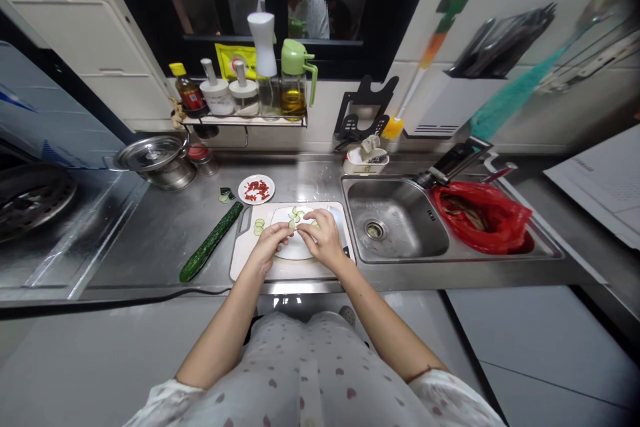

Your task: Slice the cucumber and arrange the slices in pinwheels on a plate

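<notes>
Both my hands are over a white plate (295,250) that sits on a white cutting board (245,260). My left hand (270,243) has its fingers pinched at the plate's left rim, near cucumber slices (296,215) laid along the plate's far edge. My right hand (325,237) is curled with its fingertips meeting the left hand's; what they pinch is too small to name. A few more slices (259,227) lie on the board to the left. A whole cucumber (210,241) lies diagonally on the steel counter left of the board.
A small plate of red chopped chilli (257,189) sits behind the board. Right of it is a sink (400,227) and a red bag (483,217). A steel pot with lid (155,160) stands at left, and condiment bottles (260,73) sit on a shelf.
</notes>
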The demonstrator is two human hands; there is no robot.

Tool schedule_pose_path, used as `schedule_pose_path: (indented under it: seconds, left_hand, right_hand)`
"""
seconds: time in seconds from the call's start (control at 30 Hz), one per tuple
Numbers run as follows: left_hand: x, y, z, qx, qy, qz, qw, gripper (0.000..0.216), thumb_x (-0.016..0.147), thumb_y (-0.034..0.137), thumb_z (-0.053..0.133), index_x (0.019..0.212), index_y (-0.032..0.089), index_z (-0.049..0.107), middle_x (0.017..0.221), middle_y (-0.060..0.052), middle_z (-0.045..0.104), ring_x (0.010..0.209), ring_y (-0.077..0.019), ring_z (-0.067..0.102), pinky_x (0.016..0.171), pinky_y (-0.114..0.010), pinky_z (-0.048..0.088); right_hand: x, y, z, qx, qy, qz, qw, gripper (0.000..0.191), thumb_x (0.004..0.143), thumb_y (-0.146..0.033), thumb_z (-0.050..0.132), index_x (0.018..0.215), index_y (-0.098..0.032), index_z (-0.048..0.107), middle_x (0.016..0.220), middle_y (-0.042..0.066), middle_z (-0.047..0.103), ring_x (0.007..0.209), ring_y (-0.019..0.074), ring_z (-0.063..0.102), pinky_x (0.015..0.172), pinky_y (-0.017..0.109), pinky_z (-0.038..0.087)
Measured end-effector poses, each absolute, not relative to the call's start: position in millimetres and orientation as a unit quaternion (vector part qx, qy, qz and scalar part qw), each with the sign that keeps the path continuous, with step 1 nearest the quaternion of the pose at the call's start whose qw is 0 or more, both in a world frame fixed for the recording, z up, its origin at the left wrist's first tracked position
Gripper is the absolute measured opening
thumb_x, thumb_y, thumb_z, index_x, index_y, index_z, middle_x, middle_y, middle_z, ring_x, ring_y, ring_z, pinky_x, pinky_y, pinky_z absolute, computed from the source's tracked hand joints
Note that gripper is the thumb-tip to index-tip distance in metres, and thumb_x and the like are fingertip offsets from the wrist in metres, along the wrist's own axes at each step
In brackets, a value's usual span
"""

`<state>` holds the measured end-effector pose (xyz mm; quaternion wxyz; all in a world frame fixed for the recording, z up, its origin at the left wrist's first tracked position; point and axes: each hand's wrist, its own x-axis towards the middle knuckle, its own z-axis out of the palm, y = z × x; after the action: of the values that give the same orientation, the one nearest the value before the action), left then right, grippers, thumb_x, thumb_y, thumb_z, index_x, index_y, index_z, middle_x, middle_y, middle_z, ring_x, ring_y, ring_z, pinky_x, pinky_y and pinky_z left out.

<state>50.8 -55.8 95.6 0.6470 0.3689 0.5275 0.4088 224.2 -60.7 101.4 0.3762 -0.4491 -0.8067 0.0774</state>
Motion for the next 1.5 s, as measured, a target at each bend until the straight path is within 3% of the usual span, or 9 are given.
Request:
schedule_pose_path:
  seconds: [0.3, 0.53, 0.77, 1.1, 1.5]
  left_hand:
    - [54, -54, 91, 0.370, 0.522, 0.464, 0.612, 0.035, 0.052, 0.032, 0.078, 0.080, 0.016, 0.063, 0.063, 0.004, 0.058, 0.056, -0.0073, 0.048, 0.051, -0.019, 0.030]
    - [56, -58, 87, 0.387, 0.471, 0.511, 0.606, 0.040, 0.057, 0.030, 0.080, 0.091, 0.016, 0.063, 0.069, 0.004, 0.062, 0.066, -0.0086, 0.057, 0.069, -0.021, 0.042]
    - [57, -57, 87, 0.417, 0.444, 0.520, 0.599, 0.043, 0.063, 0.033, 0.079, 0.099, 0.017, 0.061, 0.070, 0.003, 0.063, 0.066, -0.0096, 0.058, 0.068, -0.022, 0.043]
    - [58, -56, 75, 0.430, 0.444, 0.515, 0.595, 0.040, 0.064, 0.027, 0.076, 0.100, 0.016, 0.063, 0.073, 0.002, 0.063, 0.067, -0.0089, 0.057, 0.068, -0.021, 0.043]
    - [47, -50, 16, 0.469, 0.537, 0.410, 0.569, 0.027, 0.062, 0.024, 0.068, 0.087, 0.016, 0.062, 0.059, 0.005, 0.059, 0.056, -0.0095, 0.054, 0.061, -0.022, 0.041]
  right_hand:
    - [215, -66, 95, -0.491, -0.779, 0.185, 0.343, 0.020, 0.092, -0.028, 0.049, 0.087, -0.020, 0.067, 0.088, 0.005, 0.065, 0.087, 0.0189, 0.053, 0.083, 0.032, 0.039]
    - [212, -63, 93, -0.495, -0.731, 0.274, 0.382, 0.014, 0.085, -0.023, 0.054, 0.074, -0.020, 0.063, 0.077, 0.002, 0.064, 0.080, 0.0164, 0.056, 0.078, 0.029, 0.041]
    - [208, -57, 89, -0.523, -0.636, 0.397, 0.406, 0.013, 0.078, -0.025, 0.055, 0.069, -0.018, 0.063, 0.069, -0.001, 0.065, 0.067, 0.0128, 0.056, 0.064, 0.024, 0.040]
    - [210, -54, 84, -0.516, -0.585, 0.480, 0.402, 0.013, 0.072, -0.024, 0.056, 0.064, -0.017, 0.063, 0.066, -0.001, 0.064, 0.067, 0.0132, 0.057, 0.069, 0.025, 0.044]
    - [213, -55, 35, -0.575, -0.669, 0.411, 0.228, 0.015, 0.077, -0.016, 0.056, 0.073, -0.016, 0.070, 0.074, 0.002, 0.071, 0.072, 0.0141, 0.061, 0.066, 0.022, 0.042]
